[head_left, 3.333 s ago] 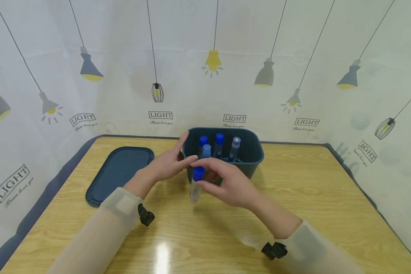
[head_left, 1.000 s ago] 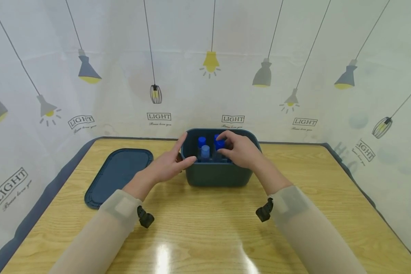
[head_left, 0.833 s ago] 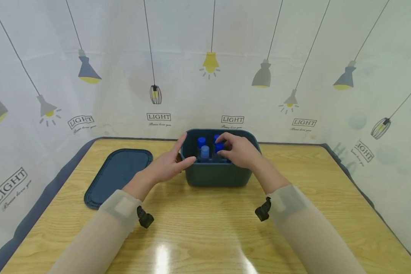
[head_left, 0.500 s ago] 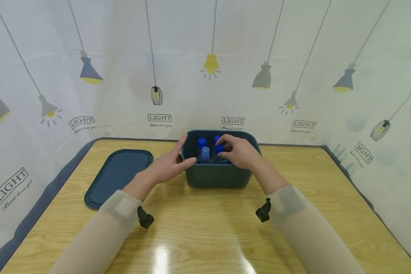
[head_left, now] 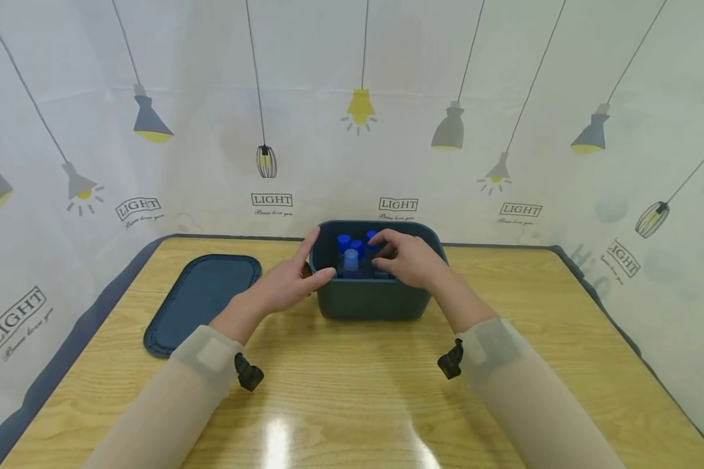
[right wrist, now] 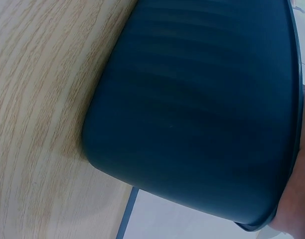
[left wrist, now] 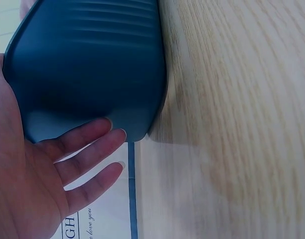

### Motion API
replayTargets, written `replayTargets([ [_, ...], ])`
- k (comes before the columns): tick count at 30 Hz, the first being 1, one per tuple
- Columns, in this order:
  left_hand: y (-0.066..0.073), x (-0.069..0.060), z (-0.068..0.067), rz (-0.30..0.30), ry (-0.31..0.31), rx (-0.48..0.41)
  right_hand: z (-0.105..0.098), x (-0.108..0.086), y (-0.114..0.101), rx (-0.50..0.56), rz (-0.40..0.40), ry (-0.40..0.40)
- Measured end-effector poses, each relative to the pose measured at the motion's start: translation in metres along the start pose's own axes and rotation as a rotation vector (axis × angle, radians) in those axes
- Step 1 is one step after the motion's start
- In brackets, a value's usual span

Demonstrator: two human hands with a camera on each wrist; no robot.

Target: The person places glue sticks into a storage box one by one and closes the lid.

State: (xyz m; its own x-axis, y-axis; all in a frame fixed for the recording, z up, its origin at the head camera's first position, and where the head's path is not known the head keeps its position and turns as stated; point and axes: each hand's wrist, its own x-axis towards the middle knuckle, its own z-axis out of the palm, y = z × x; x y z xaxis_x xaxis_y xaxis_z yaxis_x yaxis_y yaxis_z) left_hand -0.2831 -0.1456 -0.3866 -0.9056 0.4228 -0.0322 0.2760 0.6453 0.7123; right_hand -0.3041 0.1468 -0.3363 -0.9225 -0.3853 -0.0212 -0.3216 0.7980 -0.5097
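In the head view a dark blue-green bin (head_left: pixel 375 301) stands on the table. Inside are several small clear tubes with blue caps, one a lighter-capped tube (head_left: pixel 351 260) near the front wall. Behind it a blue-capped tube (head_left: pixel 356 247) stands close to another blue cap (head_left: pixel 343 242). My left hand (head_left: pixel 281 283) rests on the bin's left end, thumb and index finger extended along the rim; the other fingers touch its outer wall in the left wrist view. My right hand (head_left: pixel 410 257) reaches over the rim, fingers bent and apart, with nothing seen between them. Its lower fingers are hidden.
A dark blue lid (head_left: pixel 205 303) lies flat on the wooden table (head_left: pixel 340 391), left of the bin. Right behind the bin hangs a pale cloth (head_left: pixel 317 117) printed with lamps.
My right hand has carried a blue-capped tube from in front of the bin into it, then let go. That tube's cap has shifted left, away from my fingers. The left hand stays put.
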Motion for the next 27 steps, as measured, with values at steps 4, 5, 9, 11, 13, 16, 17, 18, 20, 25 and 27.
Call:
replayTargets([
  [4, -0.0011, 0.0000, -0.0001, 0.006, 0.010, -0.008, -0.0006, -0.0002, -0.0020, 0.000, 0.001, -0.002],
  [5, -0.0014, 0.0000, -0.0001, 0.008, 0.011, -0.011, -0.0007, -0.0001, -0.0023, -0.001, 0.000, -0.002],
  [9, -0.0016, -0.0003, -0.0008, 0.010, 0.010, -0.019, -0.0011, 0.0006, -0.0026, 0.000, 0.000, -0.004],
  [11, -0.0017, -0.0002, -0.0011, 0.010, 0.008, -0.023, -0.0011, 0.0009, -0.0024, 0.002, 0.004, -0.005],
  [13, -0.0015, -0.0002, -0.0012, 0.010, 0.005, -0.020, -0.0010, 0.0010, -0.0022, 0.006, 0.009, -0.005],
  [16, -0.0015, 0.0002, -0.0011, 0.011, 0.002, -0.011, -0.0007, 0.0013, -0.0013, 0.011, 0.012, -0.002],
  [17, -0.0014, 0.0003, -0.0011, 0.012, 0.002, -0.010, -0.0006, 0.0014, -0.0010, 0.012, 0.011, -0.001],
  [18, -0.0017, 0.0006, -0.0010, 0.013, 0.001, -0.007, -0.0005, 0.0016, -0.0005, 0.012, 0.009, 0.000],
  [20, -0.0021, 0.0010, -0.0008, 0.014, 0.000, -0.003, -0.0001, 0.0019, 0.0004, 0.012, 0.005, 0.003],
  [25, -0.0026, 0.0018, -0.0006, 0.012, -0.004, 0.001, 0.0004, 0.0012, 0.0013, 0.014, 0.010, 0.013],
  [27, -0.0026, 0.0018, -0.0007, 0.012, -0.005, 0.000, 0.0003, 0.0005, 0.0008, 0.019, 0.018, 0.017],
])
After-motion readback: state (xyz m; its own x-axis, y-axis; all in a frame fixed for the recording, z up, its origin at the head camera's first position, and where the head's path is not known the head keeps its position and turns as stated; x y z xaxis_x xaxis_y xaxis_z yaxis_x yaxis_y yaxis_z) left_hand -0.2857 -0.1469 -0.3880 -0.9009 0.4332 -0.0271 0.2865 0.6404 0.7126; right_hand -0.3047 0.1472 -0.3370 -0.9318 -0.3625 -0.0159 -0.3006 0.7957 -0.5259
